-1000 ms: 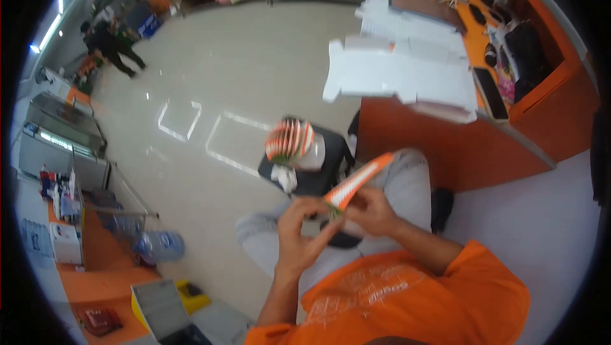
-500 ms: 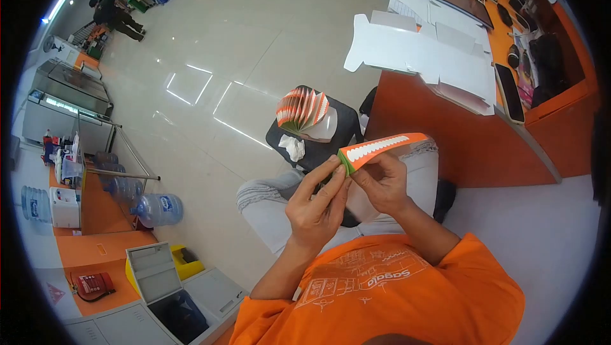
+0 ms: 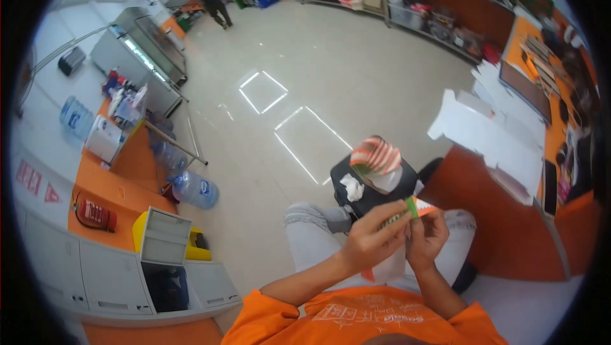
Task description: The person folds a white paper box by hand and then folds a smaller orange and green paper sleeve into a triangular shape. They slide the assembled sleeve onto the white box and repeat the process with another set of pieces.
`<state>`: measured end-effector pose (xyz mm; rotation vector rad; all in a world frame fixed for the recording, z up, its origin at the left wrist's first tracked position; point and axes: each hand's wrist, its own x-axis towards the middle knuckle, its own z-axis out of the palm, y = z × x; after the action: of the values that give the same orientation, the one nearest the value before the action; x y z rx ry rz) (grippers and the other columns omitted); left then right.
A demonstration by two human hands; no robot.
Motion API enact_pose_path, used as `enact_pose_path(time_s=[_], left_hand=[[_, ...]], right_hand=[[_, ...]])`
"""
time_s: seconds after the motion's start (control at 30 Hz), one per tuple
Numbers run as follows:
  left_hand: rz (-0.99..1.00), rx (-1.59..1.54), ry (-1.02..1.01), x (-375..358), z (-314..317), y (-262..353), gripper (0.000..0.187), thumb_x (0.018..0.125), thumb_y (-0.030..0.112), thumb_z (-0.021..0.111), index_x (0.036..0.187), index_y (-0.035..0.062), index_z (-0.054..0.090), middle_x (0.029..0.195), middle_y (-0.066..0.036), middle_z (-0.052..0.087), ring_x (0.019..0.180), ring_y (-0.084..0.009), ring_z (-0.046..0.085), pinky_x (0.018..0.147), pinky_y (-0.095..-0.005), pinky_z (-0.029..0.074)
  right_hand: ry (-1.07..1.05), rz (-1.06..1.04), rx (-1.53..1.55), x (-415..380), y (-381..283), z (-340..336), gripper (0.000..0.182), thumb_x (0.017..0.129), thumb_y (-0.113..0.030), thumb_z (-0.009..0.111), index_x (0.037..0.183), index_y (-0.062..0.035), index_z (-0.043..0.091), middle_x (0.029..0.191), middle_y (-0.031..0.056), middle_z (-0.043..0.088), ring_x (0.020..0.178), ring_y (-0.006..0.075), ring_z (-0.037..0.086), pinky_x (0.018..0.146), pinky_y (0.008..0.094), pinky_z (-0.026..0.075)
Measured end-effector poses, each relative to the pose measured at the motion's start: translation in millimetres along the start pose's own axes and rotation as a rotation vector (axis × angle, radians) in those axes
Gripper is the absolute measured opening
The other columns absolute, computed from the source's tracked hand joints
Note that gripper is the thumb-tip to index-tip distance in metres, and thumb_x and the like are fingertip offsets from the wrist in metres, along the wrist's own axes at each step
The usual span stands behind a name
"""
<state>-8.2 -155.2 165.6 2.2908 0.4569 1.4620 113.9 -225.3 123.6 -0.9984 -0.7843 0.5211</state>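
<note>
My left hand [image 3: 380, 235] pinches the green end of an orange, white and green folded card piece [image 3: 421, 207]. My right hand [image 3: 427, 238] holds the same piece from the other side, with its fingers close to those of my left hand. Both hands are above my lap. Beyond them, a stack of similar orange and white folded pieces [image 3: 377, 155] stands fanned out on a black stool [image 3: 347, 168]. A crumpled white tissue [image 3: 351, 187] lies beside the stack.
White cardboard sheets [image 3: 487, 135] overhang the edge of the orange desk at right, near a phone [image 3: 550, 187]. Water bottles [image 3: 195, 190] stand on the floor at left, by an open locker [image 3: 167, 237]. A person [image 3: 212, 1] is far off.
The view has swung up and left, showing more of the room. The card piece has turned in my hands, and its long toothed side no longer shows in full.
</note>
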Motion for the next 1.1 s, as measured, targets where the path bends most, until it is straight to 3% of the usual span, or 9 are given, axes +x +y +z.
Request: enact_pose_path(time_s=[0.33,0.47,0.53,0.67,0.73,0.8,0.93,1.07,1.1], left_hand=[[-0.126,0.026,-0.054,-14.1,-3.2,-11.4,0.032,0.083,-0.006,0.077,0.114,-0.0014,0.072,0.114,-0.018,0.072,0.092,-0.0309,0.076,0.076,-0.034,0.062],[-0.292,0.026,-0.093,-14.2,-5.4,-21.7,0.025,0.087,-0.004,0.075,0.111,-0.0015,0.07,0.103,-0.016,0.072,0.085,-0.0288,0.075,0.072,-0.034,0.061],[-0.304,0.056,-0.114,-18.8,-8.4,-30.1,0.021,0.087,-0.004,0.074,0.108,-0.0013,0.07,0.1,-0.014,0.072,0.083,-0.0275,0.074,0.071,-0.0333,0.061],[-0.44,0.143,-0.026,-29.7,-22.3,-55.4,0.015,0.085,-0.003,0.076,0.098,-0.0005,0.068,0.092,-0.012,0.07,0.079,-0.0231,0.073,0.068,-0.0313,0.059],[-0.508,0.163,0.024,-39.6,-26.6,-64.1,0.014,0.085,-0.002,0.077,0.095,-0.0003,0.067,0.089,-0.012,0.07,0.078,-0.0216,0.073,0.067,-0.0305,0.059],[-0.49,0.108,0.142,-51.6,-26.5,-63.2,0.014,0.085,-0.002,0.077,0.094,-0.0001,0.068,0.088,-0.011,0.07,0.075,-0.02,0.072,0.065,-0.0298,0.059],[-0.721,-0.061,0.206,-66.2,-8.9,-50.4,0.015,0.086,-0.001,0.078,0.094,-0.0018,0.065,0.089,-0.011,0.071,0.078,-0.0199,0.07,0.07,-0.0309,0.057],[-0.6,0.222,0.248,-57.1,-9.3,-29.7,0.016,0.095,0.012,0.075,0.097,-0.0017,0.065,0.09,-0.008,0.07,0.078,-0.0166,0.067,0.072,-0.0306,0.055],[-0.799,-0.087,0.148,-66.6,-9.0,-21.3,0.023,0.099,0.021,0.071,0.098,-0.0015,0.065,0.091,-0.007,0.07,0.08,-0.0151,0.066,0.073,-0.0305,0.053]], right_hand=[[-0.129,0.174,-0.071,5.3,4.8,2.2,0.015,0.102,-0.003,0.064,0.115,0.0061,0.066,0.091,0.0093,0.074,0.08,0.0114,0.07,0.069,0.026,0.053],[-0.382,-0.07,-0.552,9.4,-0.9,1.6,0.035,0.102,-0.003,0.061,0.132,0.0131,0.056,0.08,0.0155,0.072,0.073,0.0174,0.072,0.066,0.0299,0.055],[-0.517,0.252,-0.495,-0.6,-21.2,10.5,0.036,0.101,-0.001,0.057,0.134,0.0144,0.054,0.079,0.0186,0.071,0.074,0.0229,0.074,0.065,0.0306,0.055],[-0.529,-0.309,-0.501,-35.6,-17.6,-27.1,0.056,0.087,-0.002,0.076,0.136,0.0083,0.05,0.076,0.0119,0.07,0.061,0.0251,0.068,0.062,0.0347,0.054],[-0.32,-0.486,-0.459,-27.4,-15.7,-23.8,0.057,0.079,-0.004,0.085,0.127,0.0023,0.055,0.08,0.0108,0.068,0.065,0.024,0.066,0.064,0.0333,0.052],[-0.049,-0.277,-0.726,-15.0,-16.6,-14.7,0.054,0.078,-0.007,0.087,0.122,0.0012,0.057,0.087,0.0118,0.066,0.072,0.0253,0.064,0.066,0.032,0.049],[-0.208,-0.161,-0.58,-22.3,22.1,-36.8,0.023,0.084,-0.001,0.079,0.103,0.0019,0.066,0.088,0.0139,0.063,0.077,0.0276,0.062,0.068,0.0355,0.049],[-0.147,-0.103,-0.655,-13.0,25.8,-34.5,0.013,0.083,0.005,0.074,0.095,0.0021,0.068,0.086,0.0144,0.063,0.076,0.0293,0.062,0.067,0.037,0.05],[-0.18,-0.22,-0.702,-11.5,30.4,-35.5,0.016,0.081,0.005,0.074,0.097,0.0008,0.07,0.086,0.0134,0.063,0.075,0.0296,0.062,0.066,0.0377,0.05]])
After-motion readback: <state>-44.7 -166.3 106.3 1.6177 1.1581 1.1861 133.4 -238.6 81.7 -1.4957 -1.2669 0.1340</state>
